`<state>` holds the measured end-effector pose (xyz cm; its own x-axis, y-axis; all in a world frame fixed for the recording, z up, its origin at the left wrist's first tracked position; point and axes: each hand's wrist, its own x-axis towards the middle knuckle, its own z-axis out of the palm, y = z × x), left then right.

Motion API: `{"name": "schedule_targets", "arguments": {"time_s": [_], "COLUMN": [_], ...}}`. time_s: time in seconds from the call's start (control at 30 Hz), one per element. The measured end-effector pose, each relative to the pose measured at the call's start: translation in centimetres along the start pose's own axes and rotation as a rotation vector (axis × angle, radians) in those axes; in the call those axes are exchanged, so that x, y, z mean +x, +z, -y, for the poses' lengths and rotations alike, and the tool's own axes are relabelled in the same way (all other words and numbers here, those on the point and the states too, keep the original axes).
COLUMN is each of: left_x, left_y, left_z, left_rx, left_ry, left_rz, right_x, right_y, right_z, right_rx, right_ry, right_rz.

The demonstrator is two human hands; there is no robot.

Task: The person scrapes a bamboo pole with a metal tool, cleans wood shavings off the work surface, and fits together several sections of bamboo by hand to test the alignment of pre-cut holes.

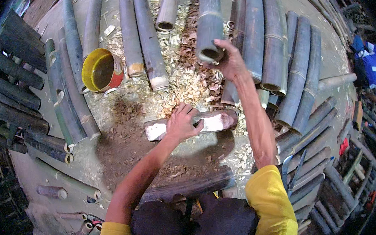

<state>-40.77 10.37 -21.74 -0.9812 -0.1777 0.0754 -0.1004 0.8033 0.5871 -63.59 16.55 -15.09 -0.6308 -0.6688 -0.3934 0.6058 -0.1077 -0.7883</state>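
My right hand (232, 63) is closed on the near end of a thick grey bamboo pole (210, 20). The thumb lies along its upper side, while the other fingers are partly hidden behind the hollow end. That end is slightly blurred and appears raised above the floor. My left hand (181, 123) lies on a short, squared wooden block (216, 122) in front of me, fingers stretched and thumb apart. The block's upper face is pale with reddish-brown patches.
Wood chips (185, 93) cover the floor around the block. A yellow-rimmed bucket (97, 50) holding dark liquid stands left. Long bamboo poles (273, 40) lie on both sides. Across my front lies a dark log (191, 186), and a blade-like tool (297, 170) sits at right.
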Motion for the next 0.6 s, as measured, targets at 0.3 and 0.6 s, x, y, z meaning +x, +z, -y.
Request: {"name": "schedule_targets", "arguments": {"time_s": [0.3, 0.6], "left_x": [0.3, 0.2], "left_y": [0.3, 0.0], "left_z": [-0.3, -0.3], "left_rx": [-0.006, -0.017], "left_ry": [-0.012, -0.021], "left_rz": [0.038, 0.04], "right_x": [-3.4, -4.4], "right_y": [0.2, -0.3], "right_z": [-6.3, -7.2], "right_rx": [-0.072, -0.219], "right_ry": [0.036, 0.087], "right_rz": [-0.254, -0.289]}}
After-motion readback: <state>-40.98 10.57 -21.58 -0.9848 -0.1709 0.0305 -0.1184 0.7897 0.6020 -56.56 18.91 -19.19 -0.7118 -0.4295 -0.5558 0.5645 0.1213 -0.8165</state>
